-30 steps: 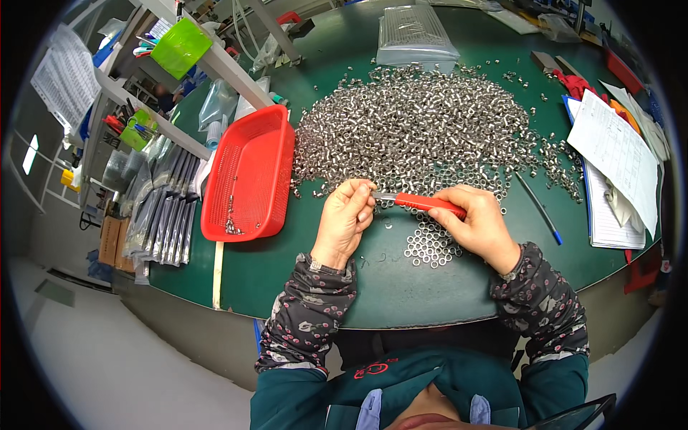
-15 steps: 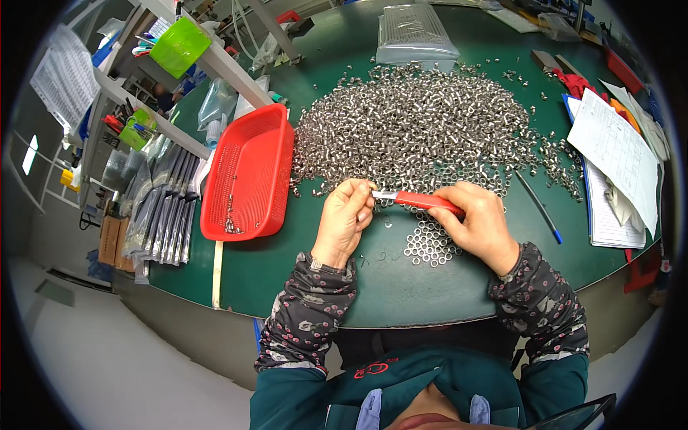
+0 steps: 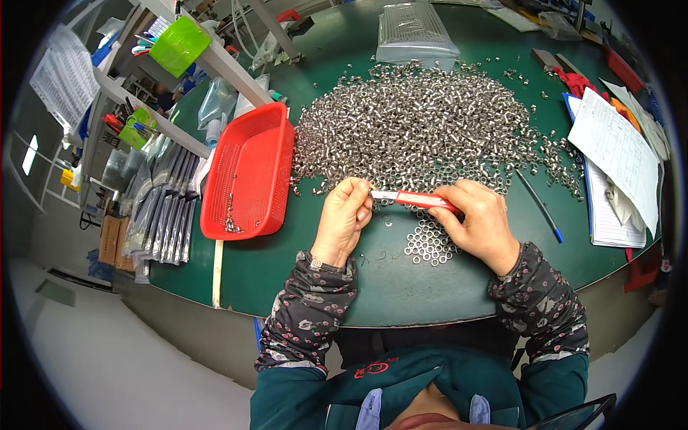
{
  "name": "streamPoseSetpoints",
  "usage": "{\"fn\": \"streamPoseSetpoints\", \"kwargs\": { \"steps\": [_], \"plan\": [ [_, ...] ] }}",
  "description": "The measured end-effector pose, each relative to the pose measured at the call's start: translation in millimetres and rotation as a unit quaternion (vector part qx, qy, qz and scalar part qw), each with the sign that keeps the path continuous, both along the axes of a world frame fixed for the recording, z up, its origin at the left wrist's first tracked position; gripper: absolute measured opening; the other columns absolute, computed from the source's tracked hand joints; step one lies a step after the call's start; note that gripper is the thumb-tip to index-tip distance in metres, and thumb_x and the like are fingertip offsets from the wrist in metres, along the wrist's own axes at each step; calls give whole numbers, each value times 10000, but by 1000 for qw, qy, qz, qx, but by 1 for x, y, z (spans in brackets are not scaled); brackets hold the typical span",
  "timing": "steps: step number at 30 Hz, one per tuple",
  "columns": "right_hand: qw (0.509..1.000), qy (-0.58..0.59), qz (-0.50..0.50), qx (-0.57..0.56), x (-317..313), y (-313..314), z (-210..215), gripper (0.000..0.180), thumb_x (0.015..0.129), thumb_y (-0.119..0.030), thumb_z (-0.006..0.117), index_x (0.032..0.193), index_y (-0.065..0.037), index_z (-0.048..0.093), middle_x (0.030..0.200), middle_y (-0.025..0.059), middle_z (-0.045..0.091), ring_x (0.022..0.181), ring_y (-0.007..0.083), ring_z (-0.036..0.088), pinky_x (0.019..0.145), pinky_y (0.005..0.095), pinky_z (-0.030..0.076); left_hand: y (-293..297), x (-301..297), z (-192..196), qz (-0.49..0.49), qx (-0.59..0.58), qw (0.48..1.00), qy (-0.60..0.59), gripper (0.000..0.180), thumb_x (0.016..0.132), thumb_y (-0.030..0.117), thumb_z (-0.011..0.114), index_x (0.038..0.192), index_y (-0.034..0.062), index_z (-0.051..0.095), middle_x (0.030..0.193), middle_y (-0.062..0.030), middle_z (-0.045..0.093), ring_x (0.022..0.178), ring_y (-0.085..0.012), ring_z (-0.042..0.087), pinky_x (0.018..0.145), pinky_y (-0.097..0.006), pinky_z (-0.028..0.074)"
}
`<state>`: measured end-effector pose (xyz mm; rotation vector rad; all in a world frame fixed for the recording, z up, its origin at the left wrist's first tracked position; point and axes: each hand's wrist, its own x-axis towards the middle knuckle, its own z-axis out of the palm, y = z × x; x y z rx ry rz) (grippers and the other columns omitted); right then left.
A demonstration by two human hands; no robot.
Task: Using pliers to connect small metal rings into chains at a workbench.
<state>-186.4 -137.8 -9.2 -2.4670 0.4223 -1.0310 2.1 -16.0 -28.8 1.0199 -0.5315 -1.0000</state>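
My right hand (image 3: 479, 221) is closed around the red handle of a utility knife (image 3: 423, 200). The knife lies almost level, its bare blade pointing left at the fingertips of my other hand. My left hand (image 3: 345, 218) pinches a small metal ring (image 3: 372, 188) between thumb and forefinger, mostly hidden by the fingers, and the blade tip meets it. Just beyond both hands spreads a big heap of short metal rings (image 3: 416, 118). A small group of rings (image 3: 430, 245) lies flat on the table, near and left of my right hand.
On the green table (image 3: 401, 294), a red plastic basket (image 3: 247, 165) with a few metal pieces stands left. A blue-capped pen (image 3: 541, 208) and papers (image 3: 616, 154) lie right. Behind the heap sits a bagged stack (image 3: 416, 36). Wrapped packs (image 3: 165, 208) are stacked at far left.
The knife has turned slightly in my right hand, showing a paler side of its handle, and its blade has shifted a little left. Otherwise my hands stay in place.
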Motion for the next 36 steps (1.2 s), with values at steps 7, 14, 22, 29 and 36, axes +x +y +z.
{"fn": "streamPoseSetpoints", "kwargs": {
  "steps": [7, 14, 22, 29, 36],
  "plan": [
    [1000, -2, -2, -27, 0, 1, 0, 187, 701, -186, 687, 840, -75, 628, 659, 57, 526, 610, 237, 552, 526, 351, 445, 1, 1, 1, 3, 20, 1000, -13, 140, 904, 191, 531, 831, 73, 548, 626, 17, 496, 453, -15, 364, 367, -146, 256],
    [999, -1, -1, -38, 0, 1, 0, 206, 689, -182, 694, 847, -66, 628, 667, 59, 524, 620, 234, 553, 534, 343, 450, 0, -2, 4, 15, 50, 998, -27, 175, 911, 214, 520, 789, 91, 541, 600, 32, 478, 439, -15, 355, 367, -151, 250],
    [999, 4, 2, -47, -1, 2, 2, 204, 689, -180, 693, 843, -64, 627, 666, 58, 523, 623, 232, 554, 539, 340, 451, 1, 3, 4, -5, 66, 997, -41, 207, 905, 229, 529, 748, 93, 531, 571, 41, 464, 398, -7, 324, 357, -148, 237],
    [997, -3, 9, -70, -1, 2, 2, 207, 664, -158, 700, 831, -63, 621, 661, 52, 516, 616, 226, 544, 532, 338, 446, 2, 4, 13, -31, 113, 991, -63, 236, 910, 201, 506, 709, 77, 487, 546, 32, 424, 394, -13, 306, 341, -154, 229],
    [993, -9, 14, -113, 0, 0, 4, 227, 632, -143, 705, 827, -69, 615, 676, 36, 503, 635, 203, 518, 542, 325, 436, 6, 10, 18, -85, 149, 985, -37, 216, 894, 184, 519, 706, 82, 486, 543, 37, 417, 396, -10, 296, 336, -152, 223]
  ]
}}
